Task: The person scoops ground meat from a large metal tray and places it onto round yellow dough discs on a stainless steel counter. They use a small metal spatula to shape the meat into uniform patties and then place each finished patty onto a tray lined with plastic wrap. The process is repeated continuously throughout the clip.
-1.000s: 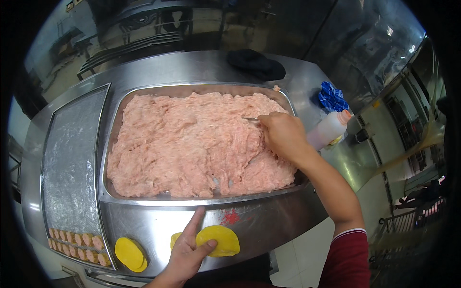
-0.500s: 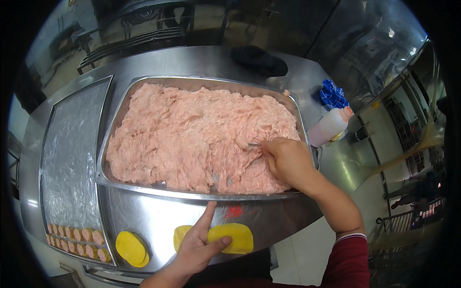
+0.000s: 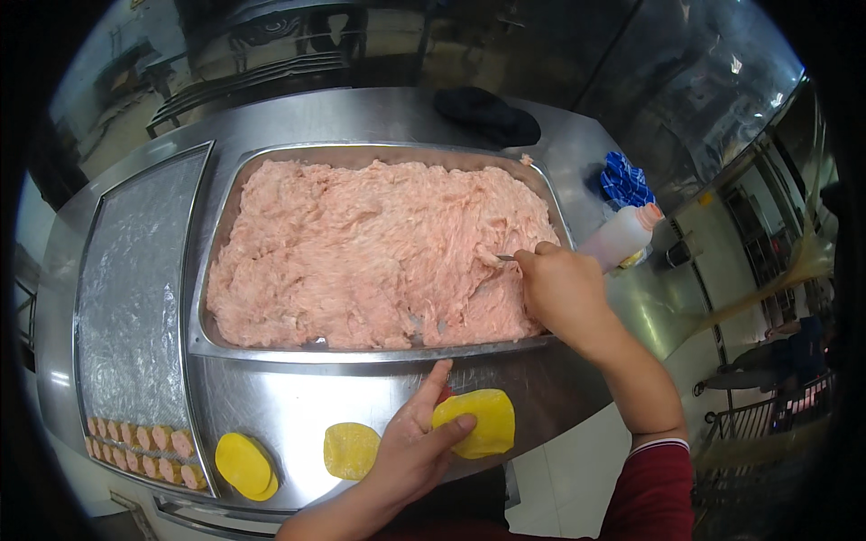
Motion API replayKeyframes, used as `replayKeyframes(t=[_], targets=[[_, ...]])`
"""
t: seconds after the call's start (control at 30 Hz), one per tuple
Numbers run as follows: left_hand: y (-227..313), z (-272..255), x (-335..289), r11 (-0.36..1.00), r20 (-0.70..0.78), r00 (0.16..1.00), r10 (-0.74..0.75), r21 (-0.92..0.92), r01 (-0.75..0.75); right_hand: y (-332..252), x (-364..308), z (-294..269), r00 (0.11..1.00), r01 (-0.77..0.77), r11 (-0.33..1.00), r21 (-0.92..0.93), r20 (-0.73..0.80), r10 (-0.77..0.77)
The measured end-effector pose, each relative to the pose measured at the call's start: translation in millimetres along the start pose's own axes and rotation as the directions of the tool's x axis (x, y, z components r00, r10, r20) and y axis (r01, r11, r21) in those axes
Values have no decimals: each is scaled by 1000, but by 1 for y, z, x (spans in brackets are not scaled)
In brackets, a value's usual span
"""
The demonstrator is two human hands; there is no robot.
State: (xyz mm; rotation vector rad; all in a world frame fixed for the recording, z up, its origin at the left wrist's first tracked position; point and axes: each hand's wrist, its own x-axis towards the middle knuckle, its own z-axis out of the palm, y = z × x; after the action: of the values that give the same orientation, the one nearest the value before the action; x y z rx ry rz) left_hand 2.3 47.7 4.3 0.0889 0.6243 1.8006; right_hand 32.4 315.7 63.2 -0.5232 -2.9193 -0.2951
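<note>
A thin yellow wrapper (image 3: 487,422) is pinched between the thumb and fingers of my left hand (image 3: 417,446), in front of the pan. The forefinger points up toward the pan's near rim. My right hand (image 3: 568,293) is closed round a small metal spreading tool (image 3: 506,258); only its narrow tip shows, with a bit of meat on it. That tip is over the right part of the pale pink minced meat (image 3: 379,243), which fills a large steel pan (image 3: 361,356). Another yellow wrapper (image 3: 352,449) lies on the table left of my left hand.
A small stack of yellow wrappers (image 3: 244,464) lies at the near left. Beside it, a film-covered tray (image 3: 135,288) bears rows of filled dumplings (image 3: 153,451). Right of the pan stand a bottle (image 3: 618,239) and a blue checked cloth (image 3: 627,180); a black cap (image 3: 487,114) lies behind.
My left hand has moved right with its wrapper, uncovering the one on the table. My right hand and the tool have shifted slightly right and away. A person's legs now show at the far right.
</note>
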Motion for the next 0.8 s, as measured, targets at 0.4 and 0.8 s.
replayKeyframes(t=[0.4,0.8], targets=[[19,-13,-44,979,-112,973,202,21,-201,22,8,-5,995,85,992,96,36,-89],[21,-25,-41,975,-73,974,213,-46,-217,18,5,-2,987,148,988,48,51,-150]])
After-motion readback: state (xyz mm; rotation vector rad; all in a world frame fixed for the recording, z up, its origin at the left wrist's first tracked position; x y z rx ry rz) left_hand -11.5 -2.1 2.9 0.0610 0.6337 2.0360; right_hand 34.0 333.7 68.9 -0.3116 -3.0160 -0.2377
